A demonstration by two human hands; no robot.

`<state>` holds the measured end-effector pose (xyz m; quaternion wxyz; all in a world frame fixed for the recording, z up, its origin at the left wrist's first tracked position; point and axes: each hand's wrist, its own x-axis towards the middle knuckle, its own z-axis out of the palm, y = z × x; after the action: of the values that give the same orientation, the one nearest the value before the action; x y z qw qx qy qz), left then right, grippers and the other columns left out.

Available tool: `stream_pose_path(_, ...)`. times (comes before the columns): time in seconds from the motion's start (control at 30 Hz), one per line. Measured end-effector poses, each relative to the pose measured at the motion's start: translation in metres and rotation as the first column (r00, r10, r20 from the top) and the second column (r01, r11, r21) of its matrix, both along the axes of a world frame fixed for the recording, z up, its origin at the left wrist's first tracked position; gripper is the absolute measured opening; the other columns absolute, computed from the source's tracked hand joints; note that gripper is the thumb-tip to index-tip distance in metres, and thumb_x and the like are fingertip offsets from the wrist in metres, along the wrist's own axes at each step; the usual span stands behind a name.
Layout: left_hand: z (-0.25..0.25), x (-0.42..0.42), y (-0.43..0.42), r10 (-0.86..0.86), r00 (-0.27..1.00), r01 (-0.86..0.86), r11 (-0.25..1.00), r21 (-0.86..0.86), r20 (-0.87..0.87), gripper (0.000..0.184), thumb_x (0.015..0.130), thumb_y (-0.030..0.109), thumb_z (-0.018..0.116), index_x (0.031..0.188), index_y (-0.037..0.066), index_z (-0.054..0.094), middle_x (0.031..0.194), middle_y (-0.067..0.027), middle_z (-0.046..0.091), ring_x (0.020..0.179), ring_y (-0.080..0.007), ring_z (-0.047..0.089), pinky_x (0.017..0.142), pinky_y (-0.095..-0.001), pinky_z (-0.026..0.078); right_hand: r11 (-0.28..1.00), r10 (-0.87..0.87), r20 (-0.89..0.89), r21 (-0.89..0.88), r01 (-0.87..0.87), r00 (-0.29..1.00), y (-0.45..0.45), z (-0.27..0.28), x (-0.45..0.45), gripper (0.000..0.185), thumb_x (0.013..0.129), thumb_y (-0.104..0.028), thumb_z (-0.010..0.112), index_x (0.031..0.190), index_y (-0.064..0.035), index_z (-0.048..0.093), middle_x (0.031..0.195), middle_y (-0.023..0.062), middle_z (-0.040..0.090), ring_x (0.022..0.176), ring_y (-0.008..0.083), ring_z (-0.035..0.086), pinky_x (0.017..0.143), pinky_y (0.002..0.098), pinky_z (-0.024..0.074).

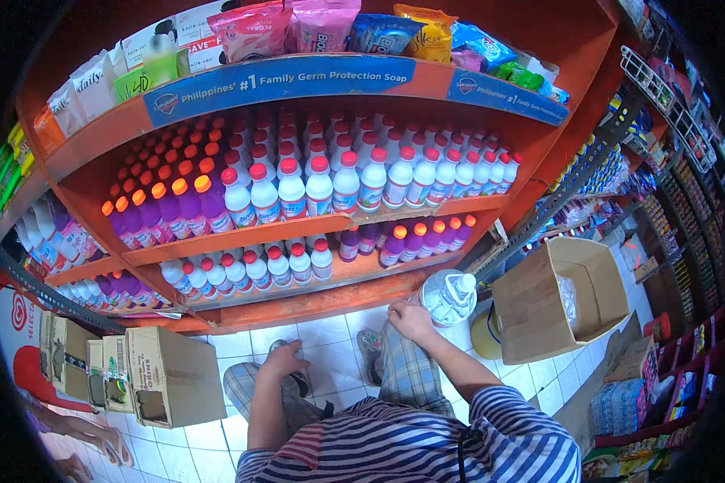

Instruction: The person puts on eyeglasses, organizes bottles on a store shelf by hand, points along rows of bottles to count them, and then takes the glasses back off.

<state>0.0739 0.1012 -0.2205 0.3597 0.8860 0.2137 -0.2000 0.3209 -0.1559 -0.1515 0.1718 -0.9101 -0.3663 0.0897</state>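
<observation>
The left hand (282, 359) hangs half-open by the left knee, fingers loosely curved and holding nothing; whether it touches the checked trousers (415, 377) I cannot tell. The right hand (412, 320) lies palm down on the right knee, fingers slackly bent, with no visible grip on anything. The jug (449, 296), clear and capped, stands on the floor (328, 354) at one o'clock, just beside the right hand and in front of the shelf's right end.

Past the jug, toward two o'clock, come a pail (486, 336) and a big open carton (532, 310), crowding that side. Between nine and ten o'clock, cardboard boxes (177, 386) block the left; another person's foot (117, 444) shows behind them.

At twelve o'clock the orange shelf (298, 303) spans the view, its two lower tiers packed with red-capped white bottles (319, 187) and orange-capped purple bottles (169, 205). Packets (322, 28) line the top. A wire rack (669, 105) hangs farther off, toward two.
</observation>
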Motion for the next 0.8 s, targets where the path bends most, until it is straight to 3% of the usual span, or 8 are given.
stream_pose_path(0.03,-0.001,0.002,-0.001,0.001,1.000,-0.001,1.000,-0.003,-0.013,0.078,0.066,0.036,0.072,0.131,0.003,0.043,0.122,-0.0220,0.054,0.112,-0.0344,0.053,0.095,-0.0378,0.041,0.999,-0.003,0.042,0.046,0.001,0.999,-0.004,-0.002,0.001,0.025,0.081,-0.033,0.053,0.092,-0.0143,0.066,0.089,0.0141,0.065,0.083,0.0334,0.063,0.076,0.0446,0.0488)
stream_pose_path(0.27,0.014,0.004,-0.009,0.012,0.998,-0.012,1.000,0.014,0.058,0.077,0.066,0.037,0.072,0.130,0.002,0.044,0.122,-0.0225,0.053,0.111,-0.0357,0.052,0.095,-0.0395,0.041,0.991,-0.136,-0.044,-0.021,0.135,0.990,-0.044,0.005,0.018,0.024,0.080,-0.030,0.055,0.090,-0.0123,0.068,0.091,0.0140,0.065,0.087,0.0319,0.062,0.078,0.0430,0.0483)
stream_pose_path(0.37,0.014,0.008,-0.009,-0.005,0.999,0.005,1.000,0.008,0.038,0.077,0.068,0.038,0.071,0.131,0.003,0.043,0.122,-0.0226,0.053,0.112,-0.0355,0.052,0.095,-0.0399,0.041,0.982,-0.175,-0.039,0.064,0.177,0.984,-0.064,0.012,0.019,0.025,0.080,-0.030,0.055,0.092,-0.0123,0.068,0.092,0.0137,0.065,0.088,0.0317,0.062,0.079,0.0417,0.0480)
stream_pose_path(0.6,0.019,0.023,-0.017,-0.070,0.997,0.070,0.997,0.016,0.015,0.078,0.069,0.040,0.070,0.133,0.006,0.041,0.123,-0.0193,0.054,0.112,-0.0340,0.053,0.095,-0.0389,0.042,0.954,-0.294,-0.034,0.053,0.296,0.955,-0.095,0.039,0.011,0.026,0.081,-0.032,0.055,0.093,-0.0126,0.068,0.096,0.0142,0.065,0.093,0.0313,0.060,0.081,0.0409,0.0468)
stream_pose_path(0.8,0.015,0.047,-0.034,-0.144,0.990,0.144,0.990,0.003,0.002,0.078,0.069,0.039,0.070,0.134,0.008,0.040,0.123,-0.0168,0.054,0.112,-0.0318,0.053,0.095,-0.0391,0.042,0.926,-0.365,-0.027,0.094,0.366,0.931,-0.120,0.026,0.013,0.027,0.082,-0.033,0.055,0.094,-0.0119,0.068,0.097,0.0146,0.064,0.095,0.0311,0.060,0.083,0.0404,0.0461)
